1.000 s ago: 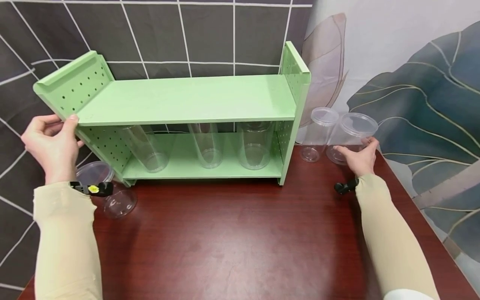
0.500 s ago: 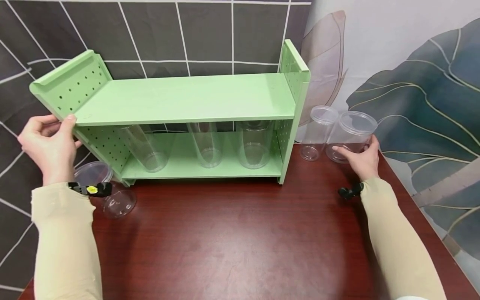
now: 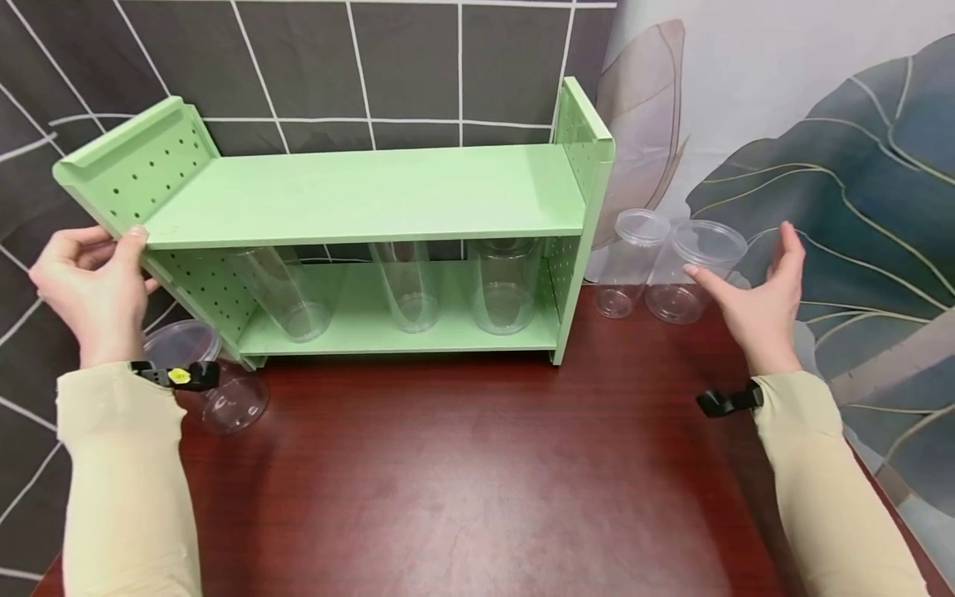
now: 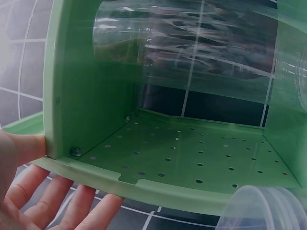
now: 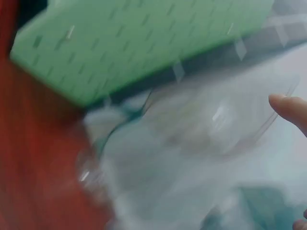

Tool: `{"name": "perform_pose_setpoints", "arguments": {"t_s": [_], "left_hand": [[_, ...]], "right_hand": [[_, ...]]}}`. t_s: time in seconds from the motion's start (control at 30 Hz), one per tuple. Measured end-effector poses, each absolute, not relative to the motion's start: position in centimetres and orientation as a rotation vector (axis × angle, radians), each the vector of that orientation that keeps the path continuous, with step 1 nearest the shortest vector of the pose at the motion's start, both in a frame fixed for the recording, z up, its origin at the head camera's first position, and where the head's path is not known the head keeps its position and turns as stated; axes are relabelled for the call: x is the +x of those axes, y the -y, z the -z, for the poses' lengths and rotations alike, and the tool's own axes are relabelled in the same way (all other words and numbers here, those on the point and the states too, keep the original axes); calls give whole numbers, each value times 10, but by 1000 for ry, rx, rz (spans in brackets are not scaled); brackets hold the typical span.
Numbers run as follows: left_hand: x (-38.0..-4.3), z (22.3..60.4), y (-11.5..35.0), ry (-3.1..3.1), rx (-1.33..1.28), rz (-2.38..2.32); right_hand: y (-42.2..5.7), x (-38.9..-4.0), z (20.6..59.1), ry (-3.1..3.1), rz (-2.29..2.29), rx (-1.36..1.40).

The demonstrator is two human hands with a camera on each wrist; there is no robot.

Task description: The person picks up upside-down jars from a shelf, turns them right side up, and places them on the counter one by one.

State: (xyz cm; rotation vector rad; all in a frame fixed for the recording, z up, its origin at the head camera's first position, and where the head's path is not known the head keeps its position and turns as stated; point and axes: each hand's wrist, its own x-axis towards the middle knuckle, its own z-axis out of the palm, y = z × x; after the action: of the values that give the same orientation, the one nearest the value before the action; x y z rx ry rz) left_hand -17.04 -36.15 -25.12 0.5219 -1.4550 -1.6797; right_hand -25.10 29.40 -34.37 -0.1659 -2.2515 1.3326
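Observation:
My left hand (image 3: 97,290) grips the left side panel of a green two-tier shelf rack (image 3: 373,195), thumb on the near edge. In the left wrist view, the fingers (image 4: 48,196) curl under that panel's edge. My right hand (image 3: 768,311) is off to the right, fingers spread and holding nothing. Nearest to it stands a wide clear plastic jar (image 3: 682,298) with a lid, beside a narrower lidded clear jar (image 3: 630,265). The blurred right wrist view catches only the right fingers (image 5: 292,112) at its edge.
Several clear containers bear on this space: a tall one (image 3: 283,294), a slim one (image 3: 409,290) and a wider one (image 3: 507,294) on the lower shelf, plus a lidded jar (image 3: 235,402) left of the rack. Walls bound the dark red table (image 3: 477,473) behind and at right.
My right hand has let go of the wide jar and drawn away to the right, its fingers spreading. The left hand keeps its grip on the rack.

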Motion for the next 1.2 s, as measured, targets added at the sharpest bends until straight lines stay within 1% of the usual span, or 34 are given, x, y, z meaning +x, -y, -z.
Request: {"name": "perform_pose_setpoints", "arguments": {"t_s": [0.23,0.37,0.5,0.73,0.9,1.07,1.2], "left_hand": [[-174,254,366,1445,518,1687],[-171,251,362,1450,525,1693],[-167,248,356,1455,538,1696],[-166,248,354,1462,525,1686],[-168,248,356,1462,524,1686],[-170,250,360,1450,520,1696],[-171,251,361,1443,514,1700]], "right_hand": [[-266,-214,296,2112,-1423,92],[-247,-193,276,2036,-1460,208],[-226,-174,262,1845,-1596,361],[-207,-159,255,1655,-1730,627],[-195,-149,253,1673,-1771,706],[-184,-145,259,1662,-1864,787],[-169,-138,262,1725,-1846,816]]}}
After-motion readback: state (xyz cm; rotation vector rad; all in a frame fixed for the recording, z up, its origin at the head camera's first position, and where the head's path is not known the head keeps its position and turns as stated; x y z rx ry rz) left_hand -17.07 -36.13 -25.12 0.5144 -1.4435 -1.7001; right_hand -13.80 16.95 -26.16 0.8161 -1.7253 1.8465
